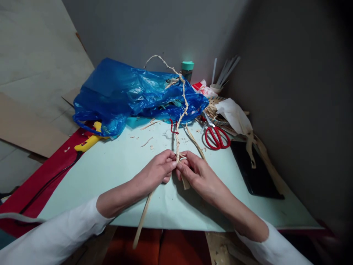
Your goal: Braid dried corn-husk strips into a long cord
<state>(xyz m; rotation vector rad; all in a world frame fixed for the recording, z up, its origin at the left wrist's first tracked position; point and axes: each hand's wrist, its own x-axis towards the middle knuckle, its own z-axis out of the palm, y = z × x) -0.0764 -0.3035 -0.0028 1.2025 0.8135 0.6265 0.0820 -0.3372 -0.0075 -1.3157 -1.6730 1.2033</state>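
Note:
A pale braid of dried plant fibre [185, 99] runs from the blue plastic bag down to my hands. My left hand [161, 167] pinches its lower end from the left, and my right hand [194, 167] pinches it from the right; the fingertips almost meet. One flat loose strand [142, 221] trails below my left hand past the table edge. A shorter strand end [185, 183] pokes out beneath my right hand. Around the braid, above my hands, is a bit of red yarn [172, 126]. Another dry strand [194, 140] lies behind my right hand.
Red-handled scissors [217, 138] and a dark flat tablet-like object [257, 173] lie to the right. A blue plastic bag [110, 88] covers the back left, beside a yellow glue gun [89, 141] with a black cord. A green-lidded jar [187, 67] and a cup of white sticks [216, 88] stand behind.

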